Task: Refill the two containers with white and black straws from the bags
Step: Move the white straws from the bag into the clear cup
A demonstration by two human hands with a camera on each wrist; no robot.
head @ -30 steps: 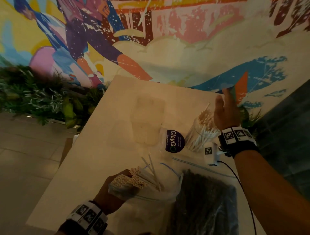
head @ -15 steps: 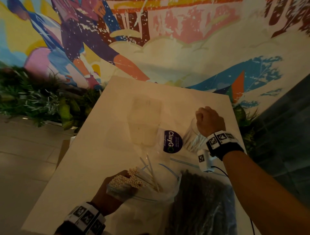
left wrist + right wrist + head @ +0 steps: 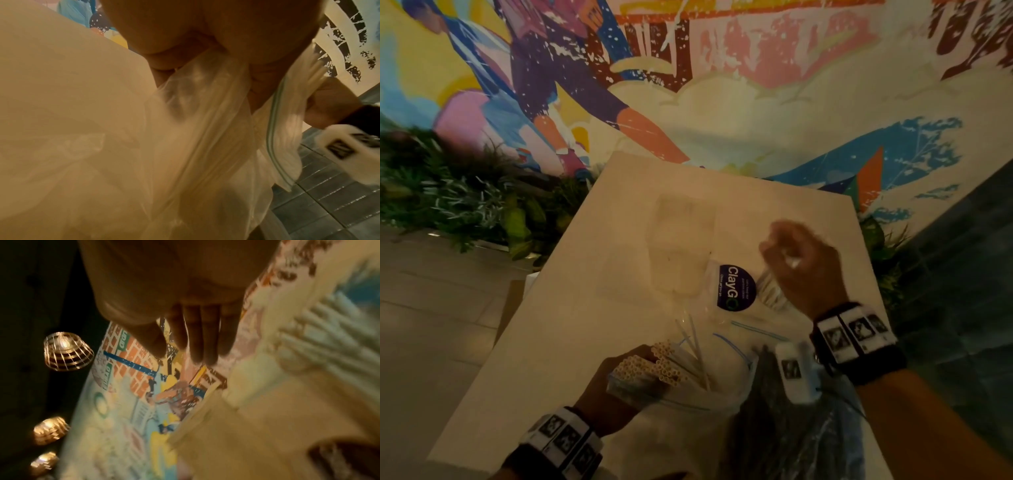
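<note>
My left hand (image 3: 616,387) grips the mouth of a clear zip bag (image 3: 205,133) with a bundle of white straws (image 3: 654,365) sticking out of it, near the table's front. A clear container (image 3: 768,291) with white straws in it stands at the right. Beside it is a second clear container with a dark round "ClayGo" sticker (image 3: 736,287). My right hand (image 3: 801,263) hovers blurred over the straw container. In the right wrist view its fingers (image 3: 197,337) are stretched out and hold nothing. A bag of black straws (image 3: 791,431) lies at the front right.
The light table (image 3: 571,308) runs back to a painted mural wall. Green plants (image 3: 465,205) line the floor at the left, and dark tiles lie at the right. A faint clear plastic shape (image 3: 681,246) sits mid-table. Hanging lamps (image 3: 65,352) show in the right wrist view.
My right hand came down from above onto the straw container, closed into a fist, and has now drawn back a little with its fingers loosened. The left hand kept holding the bag.
</note>
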